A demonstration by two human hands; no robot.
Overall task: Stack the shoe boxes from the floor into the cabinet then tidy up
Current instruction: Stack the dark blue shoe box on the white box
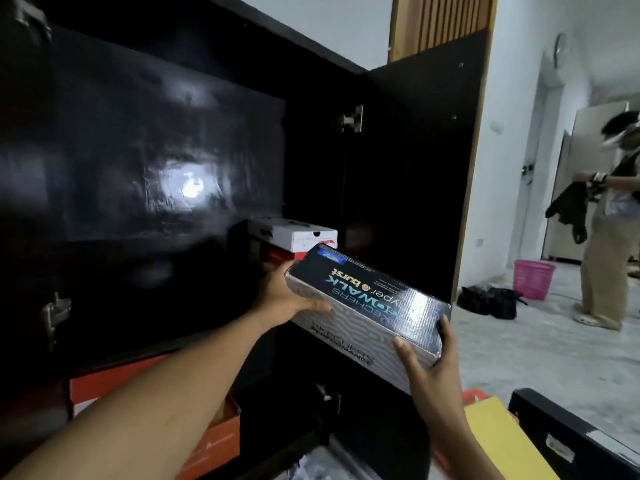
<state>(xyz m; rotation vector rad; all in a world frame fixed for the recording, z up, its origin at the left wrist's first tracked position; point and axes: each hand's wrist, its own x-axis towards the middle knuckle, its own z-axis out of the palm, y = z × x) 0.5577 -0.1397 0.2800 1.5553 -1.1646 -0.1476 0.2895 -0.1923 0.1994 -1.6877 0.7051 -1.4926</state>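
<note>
A black and grey shoe box with teal and yellow lettering is held tilted in front of the open black cabinet. My left hand grips its far left end. My right hand grips its near right corner, thumb on the side and fingers over the lid edge. Inside the cabinet, a white shoe box sits on a red box just behind the held box. An orange box lies on a lower level at the bottom left.
The cabinet door stands open to the right. A yellow box and a black box lie at the bottom right. Farther off, a person stands by a pink basket and a dark bag on the floor.
</note>
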